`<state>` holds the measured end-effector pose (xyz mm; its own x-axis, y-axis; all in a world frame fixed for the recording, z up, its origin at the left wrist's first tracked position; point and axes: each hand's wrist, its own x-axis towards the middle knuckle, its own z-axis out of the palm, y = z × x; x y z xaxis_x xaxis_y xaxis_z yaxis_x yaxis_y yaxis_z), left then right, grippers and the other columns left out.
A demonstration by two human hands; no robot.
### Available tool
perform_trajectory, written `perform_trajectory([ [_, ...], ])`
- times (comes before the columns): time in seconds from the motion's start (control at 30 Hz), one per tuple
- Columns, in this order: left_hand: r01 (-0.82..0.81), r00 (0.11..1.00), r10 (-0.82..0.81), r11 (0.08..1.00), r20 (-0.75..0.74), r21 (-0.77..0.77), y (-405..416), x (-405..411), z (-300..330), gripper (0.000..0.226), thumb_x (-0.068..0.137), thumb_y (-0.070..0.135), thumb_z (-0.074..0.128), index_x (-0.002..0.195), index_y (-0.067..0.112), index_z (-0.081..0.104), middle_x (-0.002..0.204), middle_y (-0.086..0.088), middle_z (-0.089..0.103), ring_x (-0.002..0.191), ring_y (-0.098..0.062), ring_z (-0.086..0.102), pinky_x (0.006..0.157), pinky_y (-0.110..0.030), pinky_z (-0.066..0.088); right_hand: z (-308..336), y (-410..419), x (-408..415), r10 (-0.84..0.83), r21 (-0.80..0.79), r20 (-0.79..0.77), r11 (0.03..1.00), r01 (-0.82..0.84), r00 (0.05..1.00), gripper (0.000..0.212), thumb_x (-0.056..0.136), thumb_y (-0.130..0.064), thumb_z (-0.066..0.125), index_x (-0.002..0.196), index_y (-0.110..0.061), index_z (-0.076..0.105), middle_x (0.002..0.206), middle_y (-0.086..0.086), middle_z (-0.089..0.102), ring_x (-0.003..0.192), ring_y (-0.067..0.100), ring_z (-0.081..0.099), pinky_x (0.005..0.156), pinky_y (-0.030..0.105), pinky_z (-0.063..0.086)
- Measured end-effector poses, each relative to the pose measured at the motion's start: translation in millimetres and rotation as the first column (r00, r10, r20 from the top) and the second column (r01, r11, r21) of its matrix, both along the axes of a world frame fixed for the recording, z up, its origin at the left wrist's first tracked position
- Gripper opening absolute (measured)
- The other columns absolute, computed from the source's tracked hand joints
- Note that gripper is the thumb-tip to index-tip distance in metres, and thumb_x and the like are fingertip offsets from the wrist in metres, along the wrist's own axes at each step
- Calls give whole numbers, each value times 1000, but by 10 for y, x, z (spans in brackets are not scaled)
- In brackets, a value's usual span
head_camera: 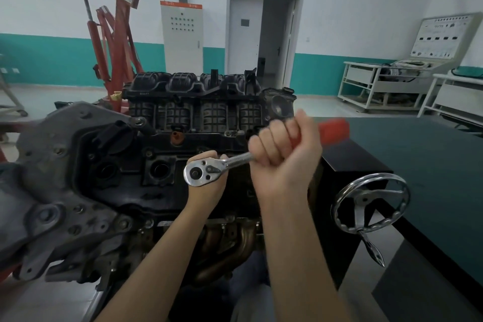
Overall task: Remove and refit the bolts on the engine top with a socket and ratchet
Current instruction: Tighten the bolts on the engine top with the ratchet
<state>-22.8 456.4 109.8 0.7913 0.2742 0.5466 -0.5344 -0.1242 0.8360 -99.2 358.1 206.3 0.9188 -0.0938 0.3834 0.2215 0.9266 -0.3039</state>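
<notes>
A black engine (146, 144) on a stand fills the middle of the head view, its top cover facing me. A chrome ratchet (206, 170) with a red handle (333, 127) lies across the cover's right part. My right hand (282, 149) is closed in a fist around the handle, near its chrome neck. My left hand (206, 191) sits under the ratchet head and cups it from below; the socket and the bolt beneath are hidden by the head and my fingers.
A chrome handwheel (371, 204) with a crank sticks out at the right, beside a dark green bench top (418, 154). A grey bracket plate (52, 180) covers the engine's left end. Behind stand a red engine hoist (112, 42), a grey cabinet (181, 36) and white carts (379, 83).
</notes>
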Motion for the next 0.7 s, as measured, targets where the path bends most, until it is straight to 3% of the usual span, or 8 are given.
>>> perform_trajectory([
  [0.1, 29, 995, -30, 999, 90, 13, 5, -16, 27, 49, 84, 4, 59, 52, 21, 26, 42, 15, 31, 40, -1, 28, 43, -8, 24, -267, 65, -200, -143, 193, -78, 969, 155, 987, 45, 94, -24, 42, 50, -21, 36, 37, -8, 25, 31, 6, 19, 32, 18, 23],
  [0.2, 54, 990, -59, 998, 127, 40, 16, 34, 22, 47, 83, 14, 55, 46, 22, 27, 39, 14, 31, 38, -1, 28, 42, -9, 21, -267, 72, -195, -142, 186, -81, 970, 155, 987, 44, 93, -21, 39, 49, -20, 35, 36, -7, 24, 30, 6, 18, 32, 18, 23],
  [0.33, -50, 998, 52, 997, -30, 62, 25, 85, -26, 49, 92, 11, 56, 51, 32, 39, 47, 20, 43, 47, 6, 42, 50, -4, 33, 103, -21, 69, -7, -93, -33, 996, 4, 999, 44, 95, -13, 40, 52, -19, 35, 37, -8, 24, 31, 6, 18, 33, 16, 22],
  [0.43, -89, 995, 85, 992, 44, 89, 5, 89, -47, 51, 90, 3, 55, 52, 27, 30, 42, 17, 40, 46, 3, 42, 53, -5, 35, 393, 8, 276, 145, -360, -67, 919, -159, 987, 43, 95, -12, 43, 53, -17, 35, 37, -7, 25, 30, 6, 20, 33, 14, 19],
  [0.5, -92, 995, 87, 989, 47, 115, 4, 59, -27, 51, 90, 3, 55, 53, 26, 29, 42, 18, 38, 45, 1, 40, 52, -7, 35, 468, 37, 334, 211, -418, -82, 880, -226, 974, 41, 95, -13, 43, 55, -16, 33, 37, -7, 26, 30, 5, 20, 34, 14, 16],
  [0.57, -65, 998, 65, 993, 5, 97, 33, 68, -51, 48, 90, 8, 57, 56, 30, 32, 45, 21, 36, 46, 1, 40, 52, -7, 37, 414, 32, 307, 208, -347, -71, 912, -219, 976, 42, 95, -13, 43, 54, -17, 34, 37, -8, 26, 30, 5, 20, 34, 15, 16],
  [0.63, 8, 992, 2, 997, -129, 77, 28, 40, -42, 36, 93, 21, 58, 67, 35, 38, 61, 27, 40, 54, 3, 41, 55, -4, 39, 235, -10, 200, 126, -180, -48, 975, -133, 991, 45, 95, -14, 44, 52, -18, 36, 37, -8, 25, 30, 6, 18, 32, 15, 18],
  [0.7, 34, 999, -34, 999, 11, 36, 15, 39, -33, 43, 92, 6, 59, 63, 28, 37, 54, 24, 43, 49, 3, 41, 48, -7, 37, 1, -23, 34, -1, 8, -47, 1000, 1, 999, 44, 95, -16, 44, 52, -20, 35, 39, -8, 25, 32, 6, 17, 32, 17, 21],
])
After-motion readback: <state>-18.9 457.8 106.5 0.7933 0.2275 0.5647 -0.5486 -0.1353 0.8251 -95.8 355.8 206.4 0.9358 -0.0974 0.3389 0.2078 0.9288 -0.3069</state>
